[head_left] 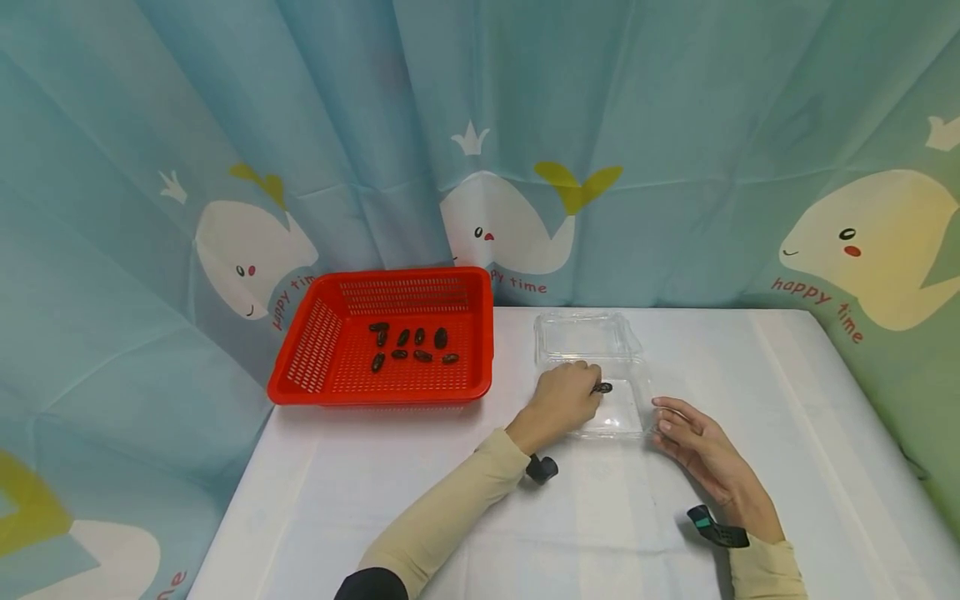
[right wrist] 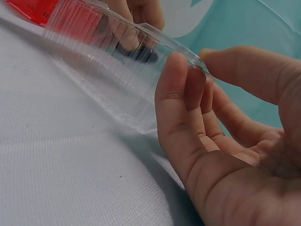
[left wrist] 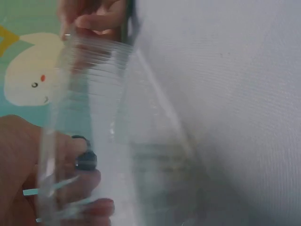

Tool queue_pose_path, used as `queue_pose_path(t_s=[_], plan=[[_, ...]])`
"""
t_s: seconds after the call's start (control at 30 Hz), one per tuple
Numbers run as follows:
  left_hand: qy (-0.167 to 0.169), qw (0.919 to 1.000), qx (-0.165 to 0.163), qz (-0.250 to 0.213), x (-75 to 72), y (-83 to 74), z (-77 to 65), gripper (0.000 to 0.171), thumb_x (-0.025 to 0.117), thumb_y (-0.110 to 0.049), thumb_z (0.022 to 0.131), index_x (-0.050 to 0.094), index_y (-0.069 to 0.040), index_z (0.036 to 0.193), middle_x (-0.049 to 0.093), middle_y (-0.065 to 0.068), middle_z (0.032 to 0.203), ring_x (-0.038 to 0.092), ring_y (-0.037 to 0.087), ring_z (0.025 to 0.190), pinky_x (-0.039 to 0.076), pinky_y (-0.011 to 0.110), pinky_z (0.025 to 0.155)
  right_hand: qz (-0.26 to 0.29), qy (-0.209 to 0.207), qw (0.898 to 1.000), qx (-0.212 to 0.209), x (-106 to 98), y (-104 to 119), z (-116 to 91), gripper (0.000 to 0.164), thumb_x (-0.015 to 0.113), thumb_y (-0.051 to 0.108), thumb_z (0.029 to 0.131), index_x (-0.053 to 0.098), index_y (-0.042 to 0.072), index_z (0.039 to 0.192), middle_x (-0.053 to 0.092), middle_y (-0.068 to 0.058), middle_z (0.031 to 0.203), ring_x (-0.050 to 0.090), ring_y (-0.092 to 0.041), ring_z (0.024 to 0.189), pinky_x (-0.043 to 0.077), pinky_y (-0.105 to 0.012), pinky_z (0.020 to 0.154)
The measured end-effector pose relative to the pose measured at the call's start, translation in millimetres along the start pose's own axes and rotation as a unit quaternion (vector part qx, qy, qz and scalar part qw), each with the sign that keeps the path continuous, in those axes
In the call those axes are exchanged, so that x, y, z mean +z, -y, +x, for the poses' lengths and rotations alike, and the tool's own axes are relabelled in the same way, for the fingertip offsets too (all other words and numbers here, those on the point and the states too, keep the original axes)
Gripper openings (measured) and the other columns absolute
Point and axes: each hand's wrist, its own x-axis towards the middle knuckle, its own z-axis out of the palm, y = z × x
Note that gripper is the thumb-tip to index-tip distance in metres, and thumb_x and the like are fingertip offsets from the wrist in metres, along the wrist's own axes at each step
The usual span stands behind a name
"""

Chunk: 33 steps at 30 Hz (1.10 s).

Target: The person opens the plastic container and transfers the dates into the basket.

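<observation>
My left hand [head_left: 566,396] reaches over the near half of a clear plastic clamshell box [head_left: 618,421] and pinches a small dark oval, date-like piece [head_left: 603,387]. In the left wrist view, dark shapes [left wrist: 86,160] show at its fingertips behind the box's blurred clear wall; whether there is one piece or two I cannot tell. My right hand [head_left: 697,446] is at the box's right side. The right wrist view has its thumb and a finger pinching the corner of the box's rim [right wrist: 171,47]. The box's lid [head_left: 581,335] lies folded back, away from me.
To the left stands a red plastic basket [head_left: 480,379] with slotted walls, holding several more dark oval pieces [head_left: 422,356]. A white cloth [head_left: 555,533] covers the table. Behind it hangs a blue curtain [head_left: 675,242] with whale prints.
</observation>
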Motion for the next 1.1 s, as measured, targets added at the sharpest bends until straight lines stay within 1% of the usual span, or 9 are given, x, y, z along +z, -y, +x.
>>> queue_pose_path(t_s=[0.13,0.27,0.43,0.6,0.73,0.87,1.0,1.1], plan=[[-0.013,0.9997,-0.005,-0.019,-8.0,4.9,-6.3,0.008,0.07,-0.028,0.098,0.073,-0.021,0.099,0.069,-0.008,0.087,0.062,0.009,0.075,0.043,0.024,0.055,0.005,0.0,1.0,-0.002,0.0,0.5,0.3,0.039,0.053,-0.004,0.105,0.061,0.022,0.131,0.069,0.01,0.109,0.069,-0.004,0.099,0.061,-0.024,0.091],[-0.019,0.9991,-0.014,-0.036,-17.8,10.7,-12.6,0.009,0.069,-0.027,0.099,0.074,-0.021,0.103,0.068,-0.008,0.088,0.058,0.009,0.074,0.041,0.021,0.056,0.004,0.002,1.0,-0.005,0.2,1.3,0.4,0.039,0.052,-0.005,0.105,0.061,0.022,0.132,0.069,0.01,0.109,0.069,-0.004,0.099,0.061,-0.024,0.091],[-0.028,0.9981,-0.025,-0.048,-29.1,19.2,-21.9,0.011,0.068,-0.027,0.099,0.074,-0.02,0.106,0.07,-0.007,0.09,0.06,0.009,0.077,0.042,0.021,0.057,-0.003,0.004,1.0,-0.002,0.9,1.1,0.3,0.037,0.053,-0.003,0.105,0.059,0.021,0.133,0.068,0.009,0.11,0.068,-0.004,0.1,0.06,-0.023,0.092],[-0.049,0.9968,-0.028,-0.057,-42.5,30.7,-34.1,0.011,0.068,-0.026,0.099,0.074,-0.019,0.106,0.071,-0.006,0.092,0.063,0.01,0.079,0.044,0.021,0.058,-0.012,0.007,1.0,-0.005,0.4,0.4,-0.1,0.036,0.052,-0.002,0.106,0.057,0.018,0.136,0.067,0.009,0.11,0.068,-0.004,0.099,0.06,-0.023,0.091],[-0.058,0.9939,-0.044,-0.083,-57.7,41.7,-44.7,0.012,0.069,-0.024,0.099,0.074,-0.018,0.107,0.072,-0.005,0.094,0.063,0.01,0.08,0.046,0.02,0.061,-0.015,0.009,1.0,-0.006,-0.8,0.6,-0.2,0.035,0.051,-0.001,0.106,0.056,0.017,0.136,0.067,0.01,0.11,0.068,-0.004,0.099,0.06,-0.024,0.091],[-0.051,0.9902,-0.069,-0.111,-75.5,53.5,-54.2,0.014,0.069,-0.025,0.1,0.074,-0.017,0.11,0.071,-0.003,0.095,0.06,0.01,0.075,0.045,0.02,0.06,-0.021,-0.003,1.0,0.0,-1.5,1.9,-0.6,0.035,0.052,0.0,0.106,0.056,0.016,0.137,0.068,0.01,0.109,0.068,-0.004,0.098,0.06,-0.023,0.091],[-0.048,0.9888,-0.086,-0.113,-91.4,67.4,-62.5,0.013,0.069,-0.025,0.099,0.073,-0.017,0.109,0.07,-0.003,0.093,0.058,0.011,0.074,0.045,0.023,0.061,-0.02,-0.014,1.0,0.006,-1.6,4.0,-1.6,0.035,0.053,0.001,0.106,0.057,0.016,0.137,0.068,0.01,0.108,0.068,-0.004,0.098,0.06,-0.023,0.091],[-0.056,0.9882,-0.093,-0.108,-101.6,79.4,-68.6,0.012,0.07,-0.024,0.098,0.073,-0.017,0.107,0.067,-0.004,0.09,0.058,0.012,0.075,0.047,0.024,0.062,-0.016,-0.015,1.0,0.009,-1.6,5.5,-2.9,0.035,0.053,0.0,0.106,0.057,0.017,0.136,0.068,0.01,0.108,0.067,-0.004,0.098,0.06,-0.023,0.091]])
